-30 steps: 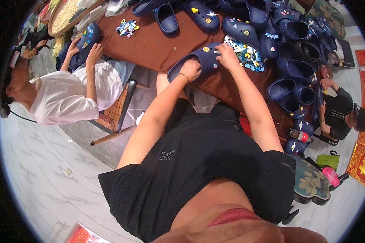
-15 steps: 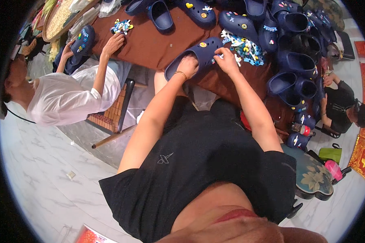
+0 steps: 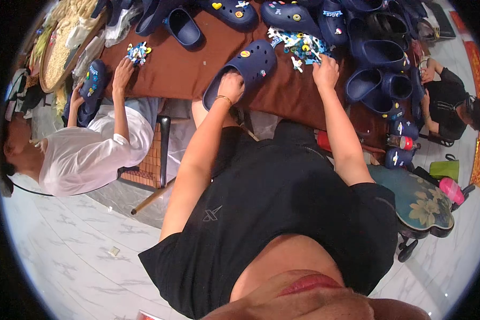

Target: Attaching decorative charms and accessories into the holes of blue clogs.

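Observation:
My left hand (image 3: 231, 87) reaches into the foot opening of a navy clog (image 3: 258, 61) and grips it; the fingertips are hidden inside. The clog lies tilted at the front edge of the brown-covered table, toe pointing away to the right. A round yellow charm and a small pale charm sit on its holed upper. To its right, my right hand (image 3: 325, 72) is at the near right edge of a pile of blue, white and yellow charms (image 3: 298, 44). Its fingers are bent together there, and what they pinch is too small to make out. One white charm (image 3: 297, 64) lies apart, near the pile.
Several navy clogs (image 3: 376, 56) crowd the table's far and right sides. At left, a person in white (image 3: 98, 154) holds a clog beside a smaller charm pile (image 3: 138, 53). A person in black (image 3: 449, 104) sits at right. A bottle (image 3: 401, 142) stands near a stool (image 3: 416, 205).
My right hand has left the clog's side and moved right to the charm pile. My left hand keeps its hold on the clog. The whole view has shifted slightly.

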The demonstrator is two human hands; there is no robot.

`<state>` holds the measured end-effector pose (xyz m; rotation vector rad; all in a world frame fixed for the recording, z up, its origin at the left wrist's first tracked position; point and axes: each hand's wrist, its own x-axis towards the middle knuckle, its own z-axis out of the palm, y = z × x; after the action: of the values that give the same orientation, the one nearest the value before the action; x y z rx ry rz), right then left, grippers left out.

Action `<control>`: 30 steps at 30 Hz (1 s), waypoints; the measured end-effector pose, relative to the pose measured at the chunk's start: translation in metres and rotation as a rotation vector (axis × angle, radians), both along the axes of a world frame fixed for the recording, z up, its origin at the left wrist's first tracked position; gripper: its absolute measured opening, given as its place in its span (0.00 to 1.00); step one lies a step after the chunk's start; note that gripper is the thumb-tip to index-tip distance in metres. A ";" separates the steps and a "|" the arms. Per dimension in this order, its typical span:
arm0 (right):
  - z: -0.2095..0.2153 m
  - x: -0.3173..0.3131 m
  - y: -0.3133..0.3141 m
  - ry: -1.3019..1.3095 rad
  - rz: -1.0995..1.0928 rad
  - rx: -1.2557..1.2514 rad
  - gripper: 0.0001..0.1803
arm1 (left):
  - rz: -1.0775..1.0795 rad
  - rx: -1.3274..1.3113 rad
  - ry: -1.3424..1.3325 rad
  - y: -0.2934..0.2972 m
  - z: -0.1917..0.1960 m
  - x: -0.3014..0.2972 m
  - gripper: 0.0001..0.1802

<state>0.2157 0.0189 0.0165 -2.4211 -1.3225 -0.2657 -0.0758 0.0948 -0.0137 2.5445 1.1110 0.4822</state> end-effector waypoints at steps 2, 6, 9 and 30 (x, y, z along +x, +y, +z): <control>-0.010 0.009 0.002 0.099 0.148 0.051 0.14 | -0.023 0.018 -0.017 -0.001 0.003 0.005 0.09; -0.019 -0.016 0.009 0.208 0.329 -0.024 0.15 | -0.016 -0.013 0.029 -0.001 0.005 0.008 0.09; -0.026 -0.028 0.013 0.199 0.215 -0.143 0.15 | -0.029 0.052 0.031 -0.001 0.000 0.008 0.09; -0.002 -0.055 0.106 0.757 0.362 -0.237 0.21 | -0.002 0.049 -0.003 -0.007 -0.005 0.006 0.09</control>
<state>0.1607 0.1244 0.0141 -2.0393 -1.4084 0.8562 -0.0695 0.0877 -0.0189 2.5858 1.1091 0.5182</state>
